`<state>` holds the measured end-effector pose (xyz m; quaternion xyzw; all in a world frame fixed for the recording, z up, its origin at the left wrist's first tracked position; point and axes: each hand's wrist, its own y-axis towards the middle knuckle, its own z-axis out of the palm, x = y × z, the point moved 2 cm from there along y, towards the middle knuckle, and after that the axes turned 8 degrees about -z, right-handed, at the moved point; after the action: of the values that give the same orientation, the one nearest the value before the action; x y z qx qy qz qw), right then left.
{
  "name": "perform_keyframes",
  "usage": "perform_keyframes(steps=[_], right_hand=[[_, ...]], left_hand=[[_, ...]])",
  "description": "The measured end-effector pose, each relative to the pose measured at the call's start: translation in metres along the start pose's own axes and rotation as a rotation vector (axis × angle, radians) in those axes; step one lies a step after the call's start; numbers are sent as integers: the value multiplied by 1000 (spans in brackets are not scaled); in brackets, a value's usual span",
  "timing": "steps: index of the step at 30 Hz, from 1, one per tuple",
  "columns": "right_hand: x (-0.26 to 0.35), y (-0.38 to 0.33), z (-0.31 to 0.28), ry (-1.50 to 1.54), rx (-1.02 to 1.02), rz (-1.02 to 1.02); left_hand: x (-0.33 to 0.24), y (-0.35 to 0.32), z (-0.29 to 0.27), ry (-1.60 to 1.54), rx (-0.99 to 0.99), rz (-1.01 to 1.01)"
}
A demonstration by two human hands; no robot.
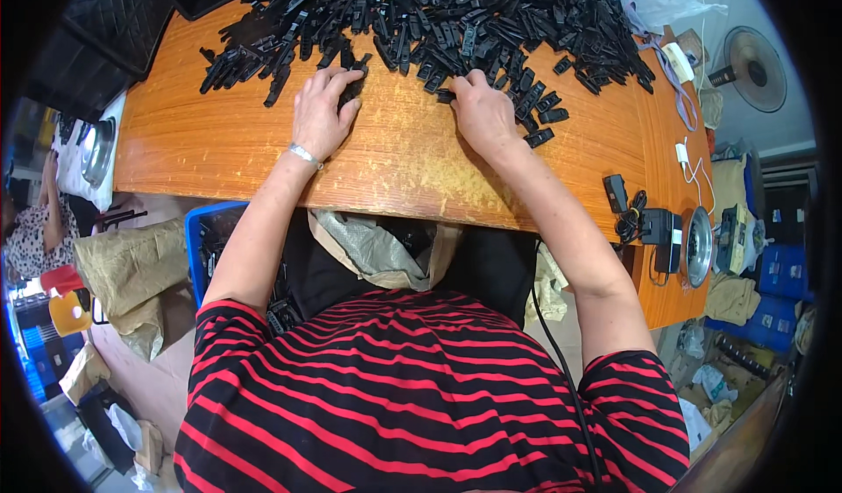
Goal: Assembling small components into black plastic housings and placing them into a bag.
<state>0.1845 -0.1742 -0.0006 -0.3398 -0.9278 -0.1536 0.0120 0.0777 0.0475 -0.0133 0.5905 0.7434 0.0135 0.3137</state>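
Note:
A large heap of small black plastic parts [465, 32] covers the far side of the wooden table [395, 142]. My left hand [323, 114] is at the near edge of the heap, its fingers curled against a black plastic part [358, 65], with the thumb a little below. To its right, my right hand [482, 114] pinches another black plastic part [445, 96], which pokes out left of the fingertips. Several loose parts [539, 111] lie just right of that hand. The fingers partly hide both parts.
Black crates [105, 46] stand at the far left. A power adapter [658, 227] with coiled cable and a round metal dish [697, 246] sit at the right edge. Below the front edge are an open sack [373, 247] and a blue bin [195, 247]. A person's arm [51, 196] shows far left.

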Motion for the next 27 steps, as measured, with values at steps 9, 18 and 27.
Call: perform_keyframes(steps=[9,18,27], right_hand=[[17,1,-2,318,-171,-170],[-57,-22,-5,-47,-447,235],[-8,2,19,198,-441,98]], left_hand=[[0,-5,-3,-34,-13,8],[-10,-2,-3,-77,-12,-10],[3,-55,-49,-266,-289,-91]])
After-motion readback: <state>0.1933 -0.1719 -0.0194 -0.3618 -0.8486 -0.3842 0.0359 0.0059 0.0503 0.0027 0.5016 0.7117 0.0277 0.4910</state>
